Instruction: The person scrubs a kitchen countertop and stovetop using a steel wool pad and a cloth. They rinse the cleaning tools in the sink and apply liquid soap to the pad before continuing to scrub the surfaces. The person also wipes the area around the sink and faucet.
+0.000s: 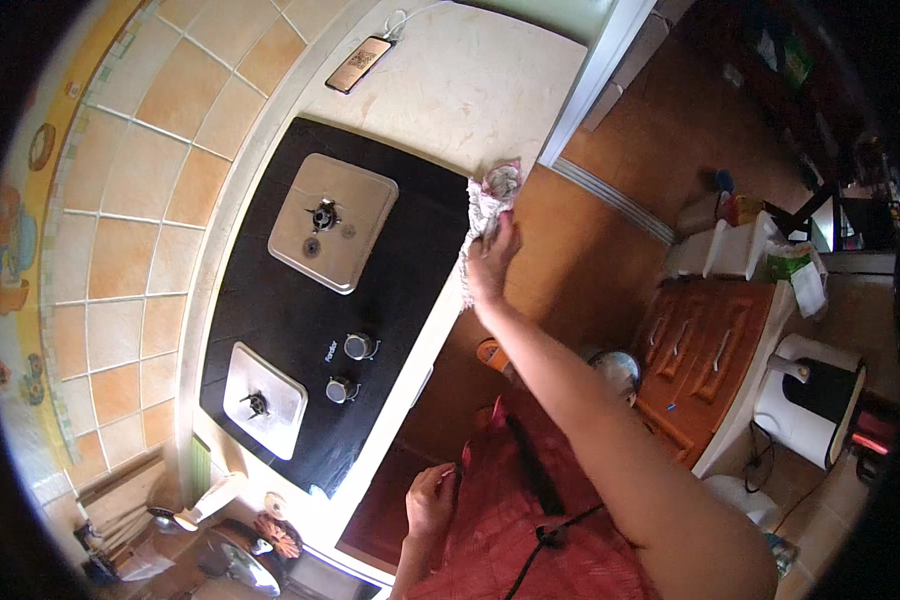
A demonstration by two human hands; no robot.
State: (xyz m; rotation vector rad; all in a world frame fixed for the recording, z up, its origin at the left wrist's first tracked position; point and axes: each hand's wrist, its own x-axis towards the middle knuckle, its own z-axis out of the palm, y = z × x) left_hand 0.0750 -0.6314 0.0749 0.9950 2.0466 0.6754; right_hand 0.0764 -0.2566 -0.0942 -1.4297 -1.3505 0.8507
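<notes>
My right hand point(493, 259) is on a crumpled white and pink cloth point(489, 202) at the front edge of the pale countertop point(450, 90). Beside the cloth lies a black glass gas cooktop point(412, 232) with two metal burner plates, the larger point(356, 251) and the smaller point(281, 420). Two round control knobs point(358, 346) sit near its front edge. Low in the view, my left hand point(429, 495) hangs by the red apron point(540, 480), fingers curled, with nothing visible in it.
A charging phone point(358, 64) lies on the counter near the tiled wall point(172, 165). Pans and lids point(240, 562) stand at the lower left. Across the floor are wooden drawers point(690, 345), a metal bowl point(616, 371) and a white and black appliance point(810, 401).
</notes>
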